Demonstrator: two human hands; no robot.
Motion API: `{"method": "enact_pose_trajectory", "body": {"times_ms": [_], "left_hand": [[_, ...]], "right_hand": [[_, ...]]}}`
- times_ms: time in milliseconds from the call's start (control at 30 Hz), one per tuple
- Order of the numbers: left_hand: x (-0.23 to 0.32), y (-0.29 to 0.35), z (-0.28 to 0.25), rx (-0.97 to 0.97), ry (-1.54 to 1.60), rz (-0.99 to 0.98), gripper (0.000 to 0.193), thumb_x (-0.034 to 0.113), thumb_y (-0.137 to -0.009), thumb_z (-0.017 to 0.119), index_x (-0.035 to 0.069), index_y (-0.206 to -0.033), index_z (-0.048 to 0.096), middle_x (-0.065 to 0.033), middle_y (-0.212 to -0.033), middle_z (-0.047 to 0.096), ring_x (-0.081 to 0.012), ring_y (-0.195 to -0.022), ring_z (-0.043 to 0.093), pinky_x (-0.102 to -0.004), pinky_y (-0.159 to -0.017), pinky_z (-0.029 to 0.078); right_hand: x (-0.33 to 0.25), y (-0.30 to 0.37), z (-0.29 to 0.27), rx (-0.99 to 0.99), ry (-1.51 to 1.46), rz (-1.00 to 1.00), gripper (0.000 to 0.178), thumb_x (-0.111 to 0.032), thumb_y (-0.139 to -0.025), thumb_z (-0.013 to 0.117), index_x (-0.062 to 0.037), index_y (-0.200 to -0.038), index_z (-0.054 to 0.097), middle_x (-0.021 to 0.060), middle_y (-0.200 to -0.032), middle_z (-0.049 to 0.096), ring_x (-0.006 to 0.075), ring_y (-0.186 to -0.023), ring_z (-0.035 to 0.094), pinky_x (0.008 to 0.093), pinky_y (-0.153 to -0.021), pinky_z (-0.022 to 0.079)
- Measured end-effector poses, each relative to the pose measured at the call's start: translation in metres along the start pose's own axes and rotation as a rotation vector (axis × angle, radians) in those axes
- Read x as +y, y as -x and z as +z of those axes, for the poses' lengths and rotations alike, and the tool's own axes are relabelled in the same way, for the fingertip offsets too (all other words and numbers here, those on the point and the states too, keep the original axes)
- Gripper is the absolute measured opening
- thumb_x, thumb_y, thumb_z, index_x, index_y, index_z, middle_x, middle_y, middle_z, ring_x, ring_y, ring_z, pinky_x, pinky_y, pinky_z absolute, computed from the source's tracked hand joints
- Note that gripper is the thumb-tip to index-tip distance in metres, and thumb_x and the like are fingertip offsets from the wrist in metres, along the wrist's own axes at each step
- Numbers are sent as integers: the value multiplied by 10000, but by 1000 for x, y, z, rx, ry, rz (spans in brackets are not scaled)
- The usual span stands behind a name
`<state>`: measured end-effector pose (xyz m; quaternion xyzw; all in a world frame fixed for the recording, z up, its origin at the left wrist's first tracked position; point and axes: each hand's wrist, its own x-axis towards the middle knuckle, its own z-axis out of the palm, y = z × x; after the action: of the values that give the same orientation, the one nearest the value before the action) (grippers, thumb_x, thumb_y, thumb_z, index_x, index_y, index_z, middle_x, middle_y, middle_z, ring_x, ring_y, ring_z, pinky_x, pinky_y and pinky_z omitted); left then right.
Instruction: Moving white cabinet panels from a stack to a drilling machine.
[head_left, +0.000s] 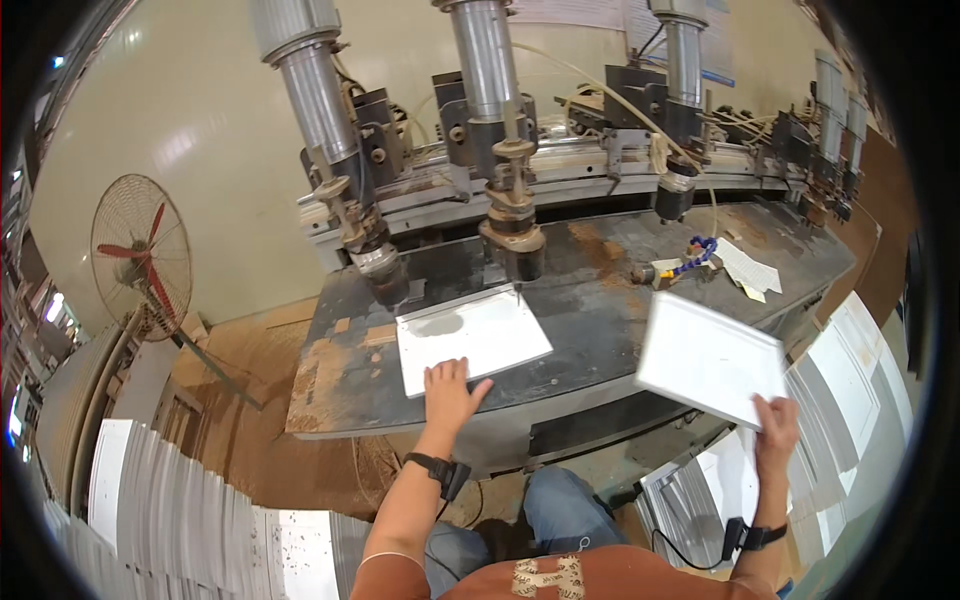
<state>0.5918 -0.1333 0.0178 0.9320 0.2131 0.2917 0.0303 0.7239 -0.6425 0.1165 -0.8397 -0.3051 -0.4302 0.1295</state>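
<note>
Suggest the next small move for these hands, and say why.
Probably the left hand should draw the white panel clear of the machine heads: it rests on that panel's near edge, and the right hand holds a second white panel, which may need that spot.

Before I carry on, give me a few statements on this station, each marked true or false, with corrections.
1. The left hand has its fingers on a white panel lying on the table. True.
2. Both hands are on the same panel. False: the right hand grips a second white panel near a corner.
3. A fan with red blades stands left of the table. True.
4. The papers lie at the table's left end. False: the papers lie toward its right side, near a blue coiled hose.
5. Stacked panels stand on the person's left. True.
</note>
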Motion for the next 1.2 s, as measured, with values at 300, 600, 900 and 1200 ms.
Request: {"method": "enact_pose_trajectory", "body": {"times_ms": [300,600,900,1200], "left_hand": [[-24,149,-112,62,-72,211,403,59,-694,577,114,-1087,647,-44,-860,552,-230,-827,547,-357,-730,449],[-65,211,-317,88,-710,265,289,89,-726,645,165,-1003,677,-6,-959,617,-195,-781,571,-310,-642,484],[-154,197,-459,257,-1204,-258,306,60,-752,564,101,-1046,639,-58,-1001,627,-255,-885,579,-347,-731,478],[-254,249,-485,156,-1209,-787,563,536,-795,618,132,-1188,613,-179,-1099,607,-351,-1022,562,-454,-825,447]], "right_hand": [[-175,-98,180,-208,-600,-413,405,-16,-643,630,-117,-1036,632,81,-884,544,284,-853,547,397,-717,470],[-282,-128,286,-412,-677,-509,471,-328,-745,699,-117,-1158,617,125,-1107,560,305,-1071,499,414,-869,439],[-289,-127,246,-424,-628,-352,491,-218,-697,748,-62,-1140,605,160,-1182,543,355,-1153,472,440,-966,395],[-78,-113,166,-460,-522,-112,517,-121,-715,729,-54,-1201,568,177,-1277,497,362,-1238,425,429,-1021,359]]}}
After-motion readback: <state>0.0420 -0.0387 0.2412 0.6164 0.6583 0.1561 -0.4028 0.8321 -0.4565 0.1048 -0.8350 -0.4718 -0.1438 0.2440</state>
